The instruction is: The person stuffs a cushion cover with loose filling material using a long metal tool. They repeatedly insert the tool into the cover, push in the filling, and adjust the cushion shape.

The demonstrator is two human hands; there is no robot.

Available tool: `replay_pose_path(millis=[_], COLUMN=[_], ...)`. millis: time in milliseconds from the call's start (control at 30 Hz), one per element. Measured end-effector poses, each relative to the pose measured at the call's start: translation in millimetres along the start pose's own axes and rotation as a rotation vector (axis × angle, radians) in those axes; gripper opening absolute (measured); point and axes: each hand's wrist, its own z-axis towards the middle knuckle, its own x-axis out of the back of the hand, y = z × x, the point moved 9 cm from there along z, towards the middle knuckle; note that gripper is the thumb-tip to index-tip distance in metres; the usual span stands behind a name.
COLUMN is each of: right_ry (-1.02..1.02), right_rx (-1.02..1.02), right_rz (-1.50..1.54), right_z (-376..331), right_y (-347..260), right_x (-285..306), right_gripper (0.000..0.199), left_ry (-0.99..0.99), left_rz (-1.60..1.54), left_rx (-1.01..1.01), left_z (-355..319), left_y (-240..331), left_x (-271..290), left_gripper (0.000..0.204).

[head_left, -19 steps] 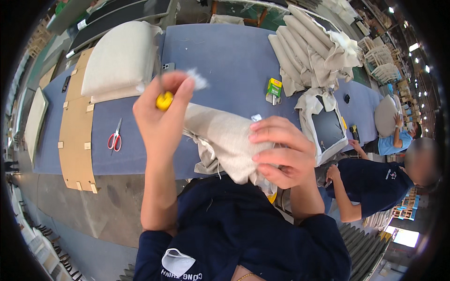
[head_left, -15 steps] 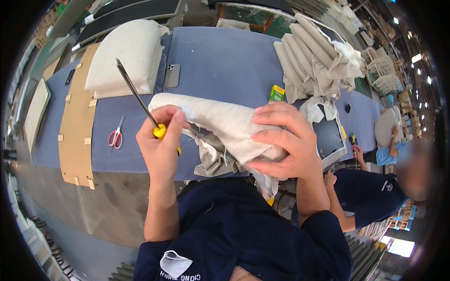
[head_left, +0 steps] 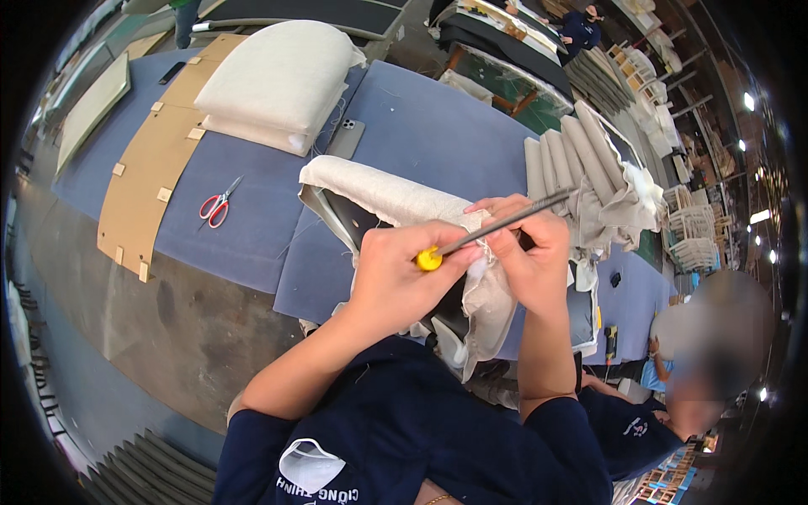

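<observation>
Operator wears a dark navy short-sleeved shirt. Sleeves end above the elbows; both forearms are bare up to each grip. White printed lettering and a white pocket-shaped emblem sit on the chest. No gloves on the left hand (head_left: 396, 273) or right hand (head_left: 526, 257).

One head-worn fisheye looks steeply down, close over the worktable (head_left: 252, 227).

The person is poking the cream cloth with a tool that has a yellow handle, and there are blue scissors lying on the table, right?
Not quite. The head view shows the scissors have red handles, not blue. The rest holds: the left hand grips a yellow-handled tool against the cream fabric cover, and the scissors lie on the table.
</observation>
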Motion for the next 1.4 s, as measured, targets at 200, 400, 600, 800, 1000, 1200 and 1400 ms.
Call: replay_pose_path(millis=[200,400,600,800,1000,1200,1400], right_ry=[0.029,0.113,0.151,0.137,0.022,0.113,0.129], right_rx=[0.043,-0.025,-0.046,-0.031,0.137,-0.001,-0.062], right_rz=[-0.076,-0.013,-0.033,-0.039,0.048,0.067,0.132], right_z=[3.4,-1.5,-3.9,-2.8,-2.7,-5.5,-6.8], right_y=[-2.7,21.7,30.1,26.8,14.5,30.4,34.8], right_x=[7.7,28.0,35.0,31.0,21.5,32.1,33.0], right_gripper=[0.015,0.013,0.013,0.014,0.013,0.011,0.015], left_ry=[0.007,-0.141,-0.152,-0.121,-0.103,-0.089,-0.097], left_rz=[0.071,0.286,0.467,0.475,0.51,0.506,0.444], left_rx=[0.027,0.028,0.078,0.116,0.096,0.104,0.166], left_z=[-6.0,-70.6,-70.6,-59.5,-47.9,-60.5,-68.3], left_y=[-4.9,-32.9,-27.0,-25.9,-13.1,-17.1,-16.0], left_x=[-1.9,9.2,6.0,8.1,10.8,23.0,20.0], left_gripper=[0.017,0.018,0.025,0.029,0.026,0.019,0.015])
